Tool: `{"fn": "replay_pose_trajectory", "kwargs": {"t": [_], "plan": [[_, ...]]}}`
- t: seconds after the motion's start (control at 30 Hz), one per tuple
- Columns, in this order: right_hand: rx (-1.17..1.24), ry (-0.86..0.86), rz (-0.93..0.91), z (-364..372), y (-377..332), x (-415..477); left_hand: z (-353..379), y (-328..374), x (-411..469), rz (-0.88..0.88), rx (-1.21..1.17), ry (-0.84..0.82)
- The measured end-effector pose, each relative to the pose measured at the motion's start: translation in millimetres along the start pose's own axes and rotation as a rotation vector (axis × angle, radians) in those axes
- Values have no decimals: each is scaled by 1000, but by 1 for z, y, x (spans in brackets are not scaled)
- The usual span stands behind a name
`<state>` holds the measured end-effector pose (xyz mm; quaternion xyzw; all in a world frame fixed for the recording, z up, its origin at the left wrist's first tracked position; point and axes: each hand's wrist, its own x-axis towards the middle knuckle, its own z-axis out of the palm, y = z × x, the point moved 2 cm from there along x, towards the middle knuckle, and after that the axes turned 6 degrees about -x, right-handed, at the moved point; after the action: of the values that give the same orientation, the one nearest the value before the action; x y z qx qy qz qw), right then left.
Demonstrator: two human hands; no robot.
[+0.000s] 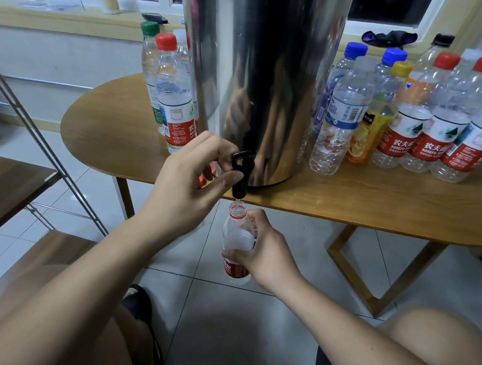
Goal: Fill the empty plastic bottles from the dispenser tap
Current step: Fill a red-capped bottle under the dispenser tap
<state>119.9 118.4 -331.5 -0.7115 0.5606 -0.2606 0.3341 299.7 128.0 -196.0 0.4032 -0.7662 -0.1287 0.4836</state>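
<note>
A tall steel dispenser [262, 66] stands on the wooden table [379, 201], its black tap [241, 172] hanging over the front edge. My left hand [186, 186] pinches the tap lever between thumb and fingers. Under the spout my right hand [265, 249] grips an uncapped clear bottle [236, 235] with a red label, held upright below the table edge. A thin stream of water runs from the spout into its neck. A red cap [202, 179] peeks out behind my left hand.
Three capped bottles [172, 93] stand left of the dispenser. Several capped bottles [417, 117] crowd the table to its right. A metal-framed shelf [14, 166] is at my left. My knees and the tiled floor lie below. The windowsill behind carries a phone and a dark cloth.
</note>
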Motion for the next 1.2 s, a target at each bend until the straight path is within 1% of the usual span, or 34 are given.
{"fn": "replay_pose_trajectory", "kwargs": {"t": [1.2], "plan": [[-6, 6, 15, 3, 1, 1, 0, 0, 0, 0, -2, 1]]}}
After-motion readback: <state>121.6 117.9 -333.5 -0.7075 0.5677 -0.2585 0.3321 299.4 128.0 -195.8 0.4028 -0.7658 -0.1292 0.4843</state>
